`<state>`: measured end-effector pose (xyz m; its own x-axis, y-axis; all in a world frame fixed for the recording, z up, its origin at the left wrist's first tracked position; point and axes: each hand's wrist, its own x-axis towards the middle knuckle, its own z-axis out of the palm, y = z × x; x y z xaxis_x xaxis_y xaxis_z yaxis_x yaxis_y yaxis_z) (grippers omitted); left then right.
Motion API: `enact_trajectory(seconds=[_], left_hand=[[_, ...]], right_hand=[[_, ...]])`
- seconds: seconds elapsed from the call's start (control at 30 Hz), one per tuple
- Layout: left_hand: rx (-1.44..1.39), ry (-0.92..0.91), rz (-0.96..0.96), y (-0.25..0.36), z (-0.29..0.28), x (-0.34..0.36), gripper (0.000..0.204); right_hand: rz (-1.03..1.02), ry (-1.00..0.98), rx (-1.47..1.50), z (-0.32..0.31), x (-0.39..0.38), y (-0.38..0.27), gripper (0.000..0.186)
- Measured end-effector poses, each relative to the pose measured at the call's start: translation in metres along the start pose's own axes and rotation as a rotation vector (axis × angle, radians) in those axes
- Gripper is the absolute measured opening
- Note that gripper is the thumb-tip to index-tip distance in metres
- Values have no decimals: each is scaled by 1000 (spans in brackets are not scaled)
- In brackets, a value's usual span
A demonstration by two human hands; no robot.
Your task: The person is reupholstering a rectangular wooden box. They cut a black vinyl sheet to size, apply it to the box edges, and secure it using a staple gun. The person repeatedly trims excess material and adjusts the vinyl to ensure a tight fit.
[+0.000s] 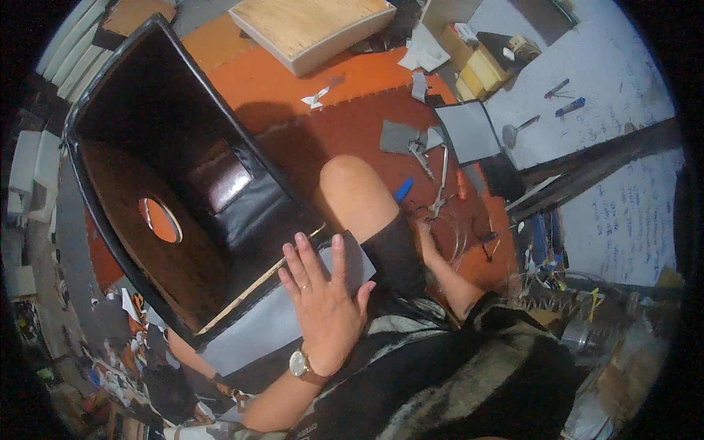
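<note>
My left hand (326, 312) lies flat with its fingers spread on a pale grey sheet (249, 330), which runs along the near edge of a large black box (271, 194). The box is hollow, covered in shiny black material, with a brown inner panel (110, 183) that has a round hole. A bare wooden strip (253, 290) shows along its near edge, beside my fingertips. My right hand (426, 236) reaches down to the floor beside my bent knee, close to long-handled metal pliers (438, 202). Its fingers are too unclear to tell whether they hold anything.
A blue marker (403, 191) and an orange-handled tool (461, 185) lie near my right hand. Grey scraps (398, 137) are scattered beyond. A wooden-topped block (312, 37) stands at the back, and yellow blocks (484, 71) sit at the far right. Clear tubing and wires lie on the right.
</note>
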<state>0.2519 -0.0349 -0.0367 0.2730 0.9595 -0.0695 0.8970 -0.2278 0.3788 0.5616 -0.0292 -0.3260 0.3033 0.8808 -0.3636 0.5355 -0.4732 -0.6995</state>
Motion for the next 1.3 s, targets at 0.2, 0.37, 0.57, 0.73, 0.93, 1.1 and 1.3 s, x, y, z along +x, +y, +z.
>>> enact_trajectory(seconds=[0.2, 0.37, 0.57, 0.73, 0.93, 1.1, 1.3], left_hand=[[20, 4, -39, 0, 2, -1, 99], [49, -4, -74, 7, 2, 2, 99], [48, 35, -72, 8, 3, 2, 95], [61, 45, -79, 6, 0, 1, 93], [13, 49, -18, 3, -3, 5, 93], [-10, 68, -11, -9, -2, 1, 93], [-16, 95, 10, -18, 0, 0, 94]], right_hand=[[-2, -287, -189, 57, -51, 24, 28], [-43, -353, -238, 73, -48, 17, 27], [-74, -395, -306, 89, -43, 19, 27], [-116, -359, -341, 93, -43, 30, 27], [-270, 237, -520, 23, 17, 71, 28], [208, -136, 485, -124, 11, -83, 32], [-371, 36, 47, -212, -128, -269, 36]])
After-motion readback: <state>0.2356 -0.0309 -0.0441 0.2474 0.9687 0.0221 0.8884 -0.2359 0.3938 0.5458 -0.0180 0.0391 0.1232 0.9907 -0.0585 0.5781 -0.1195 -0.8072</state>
